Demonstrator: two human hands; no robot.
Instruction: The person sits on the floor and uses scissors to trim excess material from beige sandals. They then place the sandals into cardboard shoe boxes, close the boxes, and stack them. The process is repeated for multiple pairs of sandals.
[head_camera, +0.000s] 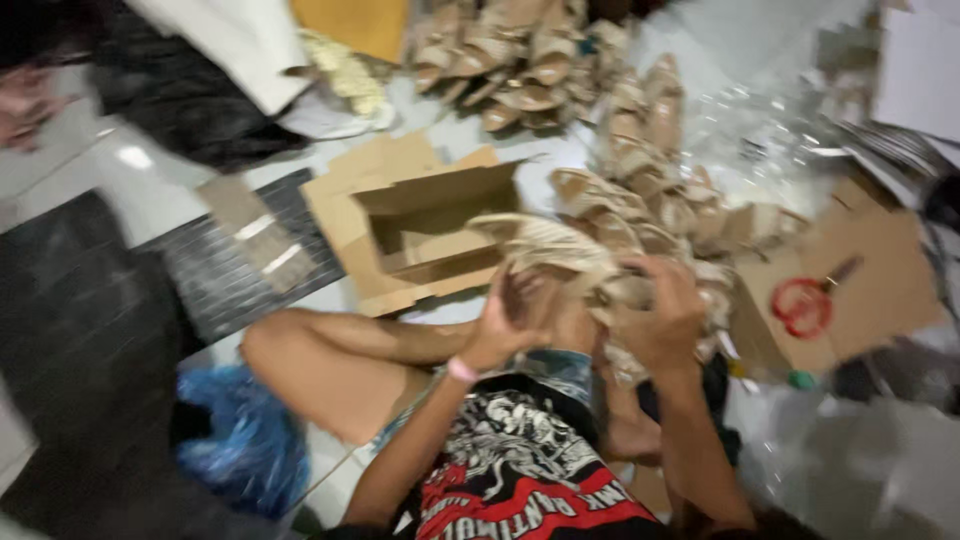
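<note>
The person sits on the floor (150, 170) with both hands raised in front of the knees, working on a beige strappy sandal (560, 255). The left hand (510, 325) is curled under the sandal's near end, fingers closed around it, and the right hand (665, 315) clasps the straps on the other side, so both hands are grasping the same shoe. The frame is badly motion-blurred, so whether the hands hold 1 sandal or a pair pressed together is hard to tell.

Just beyond the hands lies an open cardboard shoe box (440, 235), resting on flattened cardboard; its inside looks empty (nothing pale shows in it). Judging from that, the sandal in hand has not yet gone into a box, and the work seems to be at an early or middle stage.

Plenty seems to be left: a heap of matching sandals (520, 60) lies at the top of the view, and a second loose row of sandals (650, 140) trails from it down toward the hands. No closed, filled boxes can be made out.

To the right, red-handled scissors (805, 300) rest on a sheet of cardboard (880, 270), well apart from both hands and untouched. A crumpled blue plastic bag (240, 440) sits by the person's left knee.
</note>
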